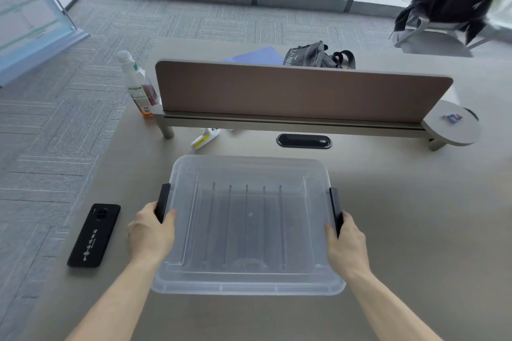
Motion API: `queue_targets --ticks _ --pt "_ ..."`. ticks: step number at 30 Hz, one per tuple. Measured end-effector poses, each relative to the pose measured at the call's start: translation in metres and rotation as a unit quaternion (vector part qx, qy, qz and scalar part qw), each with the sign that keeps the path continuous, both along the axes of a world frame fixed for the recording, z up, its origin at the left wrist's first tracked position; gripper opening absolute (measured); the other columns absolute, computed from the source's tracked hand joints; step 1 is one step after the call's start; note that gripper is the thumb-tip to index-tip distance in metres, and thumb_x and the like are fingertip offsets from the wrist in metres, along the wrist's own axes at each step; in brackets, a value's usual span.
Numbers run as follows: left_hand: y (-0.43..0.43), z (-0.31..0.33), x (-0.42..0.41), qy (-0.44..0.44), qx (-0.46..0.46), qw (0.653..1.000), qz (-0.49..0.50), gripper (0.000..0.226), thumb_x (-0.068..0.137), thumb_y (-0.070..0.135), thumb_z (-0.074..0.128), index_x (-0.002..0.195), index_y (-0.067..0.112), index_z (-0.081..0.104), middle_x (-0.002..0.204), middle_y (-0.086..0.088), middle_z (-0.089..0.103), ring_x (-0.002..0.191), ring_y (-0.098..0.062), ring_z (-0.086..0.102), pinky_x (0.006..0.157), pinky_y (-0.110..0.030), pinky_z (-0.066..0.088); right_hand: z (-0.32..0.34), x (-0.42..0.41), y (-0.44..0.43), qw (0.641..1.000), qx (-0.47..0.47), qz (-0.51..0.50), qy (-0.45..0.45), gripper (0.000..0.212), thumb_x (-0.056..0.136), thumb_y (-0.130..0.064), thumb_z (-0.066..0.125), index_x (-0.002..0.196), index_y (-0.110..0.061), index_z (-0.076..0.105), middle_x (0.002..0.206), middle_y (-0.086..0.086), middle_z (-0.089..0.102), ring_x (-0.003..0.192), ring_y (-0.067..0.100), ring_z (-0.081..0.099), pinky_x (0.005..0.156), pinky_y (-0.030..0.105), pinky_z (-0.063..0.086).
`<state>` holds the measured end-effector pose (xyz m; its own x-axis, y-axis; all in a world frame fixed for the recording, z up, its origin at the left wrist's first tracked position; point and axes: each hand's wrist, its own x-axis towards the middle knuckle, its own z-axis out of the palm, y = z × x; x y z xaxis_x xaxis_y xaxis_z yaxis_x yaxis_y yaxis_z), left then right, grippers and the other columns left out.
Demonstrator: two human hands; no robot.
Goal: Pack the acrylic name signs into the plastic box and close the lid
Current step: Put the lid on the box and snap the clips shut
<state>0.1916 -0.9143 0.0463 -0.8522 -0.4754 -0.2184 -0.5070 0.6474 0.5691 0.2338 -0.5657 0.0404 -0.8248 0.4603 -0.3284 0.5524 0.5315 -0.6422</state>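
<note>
A clear plastic box [249,171] with its translucent lid on top sits on the grey desk in front of me. Through the lid, several thin upright panels show as dark lines standing side by side inside; these look like the acrylic name signs [246,219]. A black latch sits on each short side. My left hand [151,232] grips the left latch [163,201]. My right hand [346,243] grips the right latch [334,206]. Both thumbs rest on the lid's edges.
A black phone [94,234] lies on the desk to the left. Behind the box stands a brown divider panel [302,90], with a drink bottle [140,86], a white and yellow item [205,138] and a cable port [304,141] near it. A round side shelf [451,126] juts out right.
</note>
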Motion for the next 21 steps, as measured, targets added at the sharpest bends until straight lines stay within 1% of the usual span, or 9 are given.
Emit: queue_targets --ticks 5,9,11,13,15,16,17,19,21 --pt "0.004 -0.003 0.001 -0.001 -0.029 1.000 0.004 0.018 0.096 0.028 0.064 0.096 0.010 0.066 0.084 -0.014 0.074 0.085 -0.042 0.066 0.078 -0.046 0.054 0.001 0.000 -0.004 1.000 0.008 -0.007 0.002 0.027 0.099 -0.017 0.052 0.125 -0.009 0.054 0.107 0.005 0.067 0.100 0.032 0.063 0.081 0.035 0.046" --pt "0.013 -0.002 0.005 0.012 -0.038 0.999 0.001 0.018 0.096 0.028 0.064 0.104 0.012 0.065 0.082 -0.010 0.073 0.082 -0.040 0.067 0.077 -0.045 0.053 -0.001 0.000 -0.006 1.000 0.002 -0.008 0.014 0.029 0.099 -0.013 0.051 0.128 -0.012 0.054 0.105 0.003 0.067 0.095 0.027 0.061 0.080 0.035 0.047" --pt "0.015 -0.002 0.006 0.012 -0.033 0.999 0.004 0.023 0.096 0.034 0.065 0.106 0.013 0.065 0.084 -0.008 0.073 0.085 -0.038 0.066 0.077 -0.044 0.051 -0.004 0.003 -0.008 1.000 -0.008 0.003 0.014 0.035 0.099 -0.016 0.054 0.134 -0.013 0.050 0.113 0.001 0.066 0.103 0.024 0.061 0.088 0.036 0.050" --pt "0.015 -0.001 0.008 0.003 -0.022 1.000 -0.005 0.026 0.096 0.034 0.064 0.111 0.012 0.064 0.090 -0.009 0.073 0.089 -0.039 0.066 0.080 -0.044 0.051 -0.007 0.004 -0.008 0.999 -0.013 0.029 -0.009 0.054 0.098 -0.026 0.056 0.147 -0.011 0.038 0.139 0.005 0.057 0.127 0.026 0.053 0.107 0.040 0.045" --pt "0.010 0.000 0.006 -0.026 0.007 1.000 -0.014 0.033 0.096 0.032 0.064 0.120 0.010 0.060 0.101 -0.011 0.072 0.097 -0.038 0.065 0.082 -0.044 0.051 -0.005 0.003 -0.012 0.997 0.005 0.058 -0.056 0.079 0.097 -0.039 0.055 0.158 -0.008 0.014 0.163 0.010 0.026 0.150 0.026 0.025 0.123 0.042 0.024" --pt "0.007 0.002 0.004 -0.046 0.023 0.998 -0.023 0.042 0.096 0.032 0.065 0.129 0.008 0.056 0.113 -0.013 0.070 0.108 -0.037 0.062 0.086 -0.043 0.049 0.000 0.001 -0.015 0.994 0.039 0.084 -0.060 0.088 0.097 -0.044 0.054 0.160 -0.010 0.003 0.167 0.010 0.011 0.154 0.025 0.011 0.125 0.042 0.014" --pt "0.006 0.007 -0.002 -0.059 0.016 0.997 -0.042 0.057 0.095 0.034 0.066 0.141 0.006 0.048 0.131 -0.017 0.063 0.126 -0.038 0.055 0.097 -0.045 0.046 0.008 -0.003 -0.020 0.989 0.086 0.113 -0.037 0.092 0.096 -0.048 0.053 0.160 -0.013 -0.004 0.168 0.009 0.000 0.156 0.025 0.001 0.126 0.043 0.007" --pt "0.014 0.028 -0.020 -0.021 -0.033 0.994 -0.102 0.081 0.094 0.038 0.067 0.158 0.007 0.028 0.161 -0.018 0.037 0.151 -0.035 0.028 0.120 -0.045 0.030 0.032 -0.018 -0.033 0.972 0.153 0.169 0.065 0.089 0.096 -0.049 0.051 0.159 -0.022 -0.005 0.168 0.007 -0.006 0.156 0.024 -0.004 0.126 0.045 0.004" --pt "0.037 0.054 -0.038 0.087 -0.068 0.976 -0.189 0.081 0.094 0.039 0.065 0.160 0.012 0.025 0.166 -0.012 0.028 0.155 -0.029 0.022 0.125 -0.042 0.023 0.060 -0.040 -0.053 0.946 0.188 0.224 0.141 0.082 0.097 -0.047 0.048 0.160 -0.025 0.001 0.168 0.004 -0.002 0.156 0.023 -0.002 0.126 0.045 0.006"
